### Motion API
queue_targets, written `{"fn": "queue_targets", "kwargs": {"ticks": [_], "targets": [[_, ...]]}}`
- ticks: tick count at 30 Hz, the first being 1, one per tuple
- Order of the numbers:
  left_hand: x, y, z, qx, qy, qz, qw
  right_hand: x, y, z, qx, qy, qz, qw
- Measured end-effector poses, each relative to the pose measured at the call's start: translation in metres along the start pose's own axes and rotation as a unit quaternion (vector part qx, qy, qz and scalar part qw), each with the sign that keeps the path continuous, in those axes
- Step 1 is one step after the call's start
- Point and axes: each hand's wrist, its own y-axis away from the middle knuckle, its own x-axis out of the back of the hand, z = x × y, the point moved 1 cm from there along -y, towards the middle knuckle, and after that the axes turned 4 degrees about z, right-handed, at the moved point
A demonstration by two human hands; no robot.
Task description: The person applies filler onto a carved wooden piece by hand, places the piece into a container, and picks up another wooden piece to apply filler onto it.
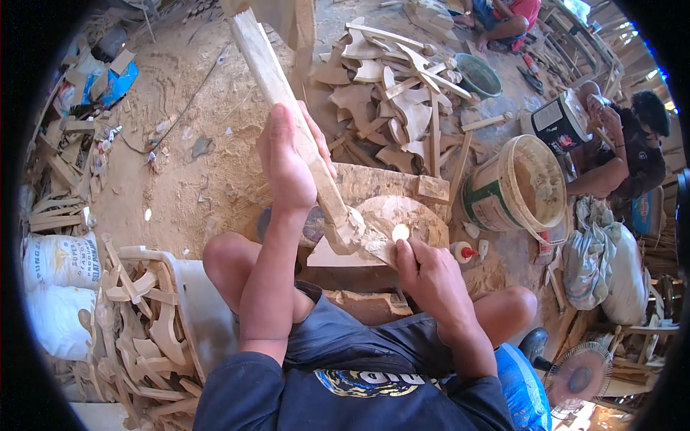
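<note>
My left hand (289,161) is wrapped around a long squared wooden stick (267,68), which slants from the upper left down toward my lap. Pale paste clings to the stick's lower end. My right hand (435,284) is closed, thumb and fingers pinching a flat piece (379,248) smeared with paste; its exact kind is hard to make out. That piece touches or nearly touches the stick's lower end. Beneath lies a rounded wooden board (424,219), with a bright round spot near my right thumb. A small white bottle with a red tip (463,251) stands right of the board.
Ahead lies a heap of cut wooden parts (402,93) beside a green basin (478,75). A dusty bucket (496,197) is at my right, near a seated person (643,144); another sits farther back. More wooden parts (169,334) fill a container at my left. A fan (578,373) stands lower right.
</note>
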Motion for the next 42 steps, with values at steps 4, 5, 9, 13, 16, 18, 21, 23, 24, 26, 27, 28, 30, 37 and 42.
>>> {"fn": "queue_targets", "kwargs": {"ticks": [4, 5, 9, 13, 16, 18, 21, 23, 24, 26, 27, 28, 30, 37, 42], "targets": [[0.001, -0.002, -0.002, 0.004, 0.019, 0.021, 1.000, 0.011, -0.003, -0.001, -0.027, -0.009, 0.008, 1.000], [0.000, -0.002, -0.003, 0.003, 0.019, 0.021, 1.000, 0.007, -0.004, -0.001, -0.010, -0.027, 0.035, 0.999], [-0.004, -0.002, -0.004, 0.002, 0.008, 0.024, 1.000, -0.006, -0.003, -0.001, 0.015, 0.029, 0.038, 0.999], [-0.007, 0.002, 0.001, -0.008, -0.031, 0.036, 0.999, 0.003, 0.003, 0.003, 0.014, 0.120, 0.007, 0.993], [0.000, 0.001, -0.003, -0.010, -0.021, 0.047, 0.999, 0.007, 0.003, 0.005, 0.024, 0.062, 0.045, 0.997], [-0.001, 0.000, -0.002, -0.011, -0.021, 0.050, 0.998, 0.014, 0.002, 0.000, 0.010, 0.040, 0.087, 0.995], [-0.005, 0.005, -0.003, -0.027, -0.046, 0.032, 0.998, 0.003, -0.001, -0.004, 0.049, 0.070, 0.107, 0.991], [-0.010, 0.009, -0.008, -0.040, -0.072, 0.010, 0.997, 0.000, -0.004, -0.008, 0.040, 0.100, 0.097, 0.989], [-0.014, 0.011, -0.011, -0.064, -0.087, -0.006, 0.994, -0.001, -0.006, -0.009, 0.033, 0.128, 0.085, 0.988], [-0.016, 0.013, -0.012, -0.087, -0.102, -0.022, 0.991, -0.006, -0.010, -0.004, 0.030, 0.133, 0.071, 0.988], [-0.016, 0.015, -0.012, -0.092, -0.107, -0.048, 0.989, -0.008, -0.012, -0.002, 0.029, 0.138, 0.057, 0.988], [-0.016, 0.016, -0.012, -0.097, -0.111, -0.073, 0.986, -0.007, -0.013, -0.003, 0.028, 0.137, 0.056, 0.989], [-0.015, 0.016, -0.015, -0.101, -0.117, -0.083, 0.985, -0.002, -0.013, -0.003, -0.006, 0.141, 0.022, 0.990], [-0.016, 0.017, -0.018, -0.108, -0.112, -0.075, 0.985, 0.005, -0.012, 0.001, -0.013, 0.098, 0.049, 0.994], [-0.017, 0.021, -0.016, -0.093, -0.118, -0.092, 0.984, -0.005, -0.014, 0.000, -0.029, 0.113, 0.011, 0.993]]}}
